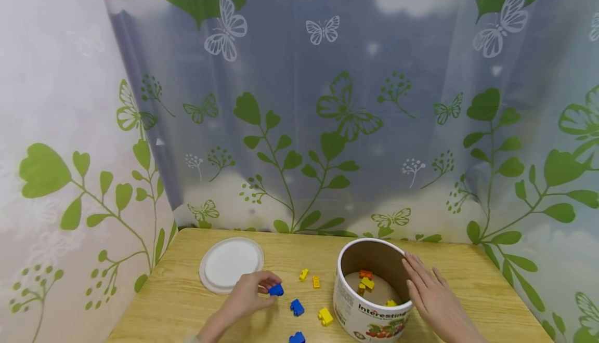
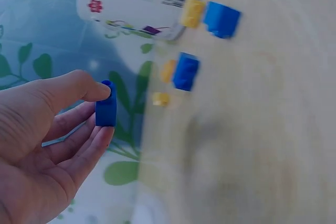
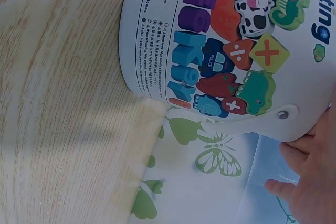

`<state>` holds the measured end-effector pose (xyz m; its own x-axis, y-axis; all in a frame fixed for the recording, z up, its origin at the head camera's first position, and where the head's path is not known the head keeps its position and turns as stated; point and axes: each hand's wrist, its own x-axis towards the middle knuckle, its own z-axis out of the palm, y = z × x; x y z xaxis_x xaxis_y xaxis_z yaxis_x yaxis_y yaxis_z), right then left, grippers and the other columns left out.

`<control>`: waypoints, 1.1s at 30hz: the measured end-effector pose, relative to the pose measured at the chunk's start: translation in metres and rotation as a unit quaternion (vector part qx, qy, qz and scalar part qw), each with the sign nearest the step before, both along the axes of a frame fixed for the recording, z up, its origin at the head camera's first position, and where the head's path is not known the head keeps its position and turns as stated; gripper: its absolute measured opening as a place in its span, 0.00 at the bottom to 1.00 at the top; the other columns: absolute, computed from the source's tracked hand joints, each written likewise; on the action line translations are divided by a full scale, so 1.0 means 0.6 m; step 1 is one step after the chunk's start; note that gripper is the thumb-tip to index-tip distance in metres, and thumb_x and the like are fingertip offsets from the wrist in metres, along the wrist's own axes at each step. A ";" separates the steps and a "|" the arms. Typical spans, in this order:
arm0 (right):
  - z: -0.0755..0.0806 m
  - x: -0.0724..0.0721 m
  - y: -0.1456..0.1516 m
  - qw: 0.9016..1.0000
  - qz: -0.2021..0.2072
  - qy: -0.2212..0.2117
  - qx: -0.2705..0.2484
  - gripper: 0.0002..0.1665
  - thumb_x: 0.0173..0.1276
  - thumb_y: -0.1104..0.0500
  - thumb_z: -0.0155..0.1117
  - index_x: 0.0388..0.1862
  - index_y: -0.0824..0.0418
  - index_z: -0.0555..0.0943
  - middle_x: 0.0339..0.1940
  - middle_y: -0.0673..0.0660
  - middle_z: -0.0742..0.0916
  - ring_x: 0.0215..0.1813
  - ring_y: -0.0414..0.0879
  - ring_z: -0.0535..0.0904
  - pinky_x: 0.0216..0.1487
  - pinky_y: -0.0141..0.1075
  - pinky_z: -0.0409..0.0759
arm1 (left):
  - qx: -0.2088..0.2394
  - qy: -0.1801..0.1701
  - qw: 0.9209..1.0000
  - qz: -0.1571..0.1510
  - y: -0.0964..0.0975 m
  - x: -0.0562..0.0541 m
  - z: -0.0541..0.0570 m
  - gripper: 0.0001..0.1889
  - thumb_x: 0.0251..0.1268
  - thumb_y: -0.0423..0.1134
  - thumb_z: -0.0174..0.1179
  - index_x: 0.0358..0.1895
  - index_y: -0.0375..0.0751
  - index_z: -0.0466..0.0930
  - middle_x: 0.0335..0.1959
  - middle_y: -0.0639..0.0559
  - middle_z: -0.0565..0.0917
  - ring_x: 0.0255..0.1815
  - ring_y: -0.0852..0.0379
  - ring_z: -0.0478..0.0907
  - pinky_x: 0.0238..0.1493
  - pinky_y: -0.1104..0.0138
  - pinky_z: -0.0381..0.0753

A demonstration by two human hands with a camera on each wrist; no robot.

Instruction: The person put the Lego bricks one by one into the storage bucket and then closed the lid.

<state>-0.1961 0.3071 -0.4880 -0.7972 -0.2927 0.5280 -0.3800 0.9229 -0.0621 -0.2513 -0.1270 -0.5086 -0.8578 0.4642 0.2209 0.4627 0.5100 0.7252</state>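
My left hand (image 1: 248,296) pinches a blue toy brick (image 1: 276,290) between thumb and fingers, held above the table. In the left wrist view this blue brick (image 2: 106,107) stands upright between the thumb and fingertips. My right hand (image 1: 432,299) rests with fairly straight fingers against the rim and outer side of a white bucket (image 1: 343,291). Inside the bucket lie yellow bricks (image 1: 367,282) and an orange brick (image 1: 366,274). On the table between the left hand and the bucket are a blue brick (image 1: 297,307), a yellow brick (image 1: 325,317) and other small bricks.
A round white lid (image 1: 231,264) lies on the wooden table (image 1: 182,280) at the left. Another blue brick (image 1: 297,338) is at the front, cut by the view's edge. Two small yellow bricks (image 1: 315,281) lie farther back. A patterned curtain (image 1: 290,124) hangs behind the table.
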 end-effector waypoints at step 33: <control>0.001 0.001 0.000 1.000 -0.003 0.000 0.008 0.27 0.78 0.55 0.56 0.72 0.62 0.74 0.74 0.57 0.75 0.80 0.38 0.57 0.83 0.40 0.43 | -0.012 0.082 0.996 -0.020 0.084 -0.057 0.120 0.16 0.61 0.32 0.71 0.53 0.37 0.84 0.44 0.49 0.87 0.44 0.52 0.84 0.46 0.66 0.87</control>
<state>-0.1955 0.3073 -0.4874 -0.7993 -0.2960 0.5230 -0.3740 0.9262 -0.0474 -0.2853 -0.0766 -0.4366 -0.7920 0.5036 0.3453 0.5943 0.5061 0.6250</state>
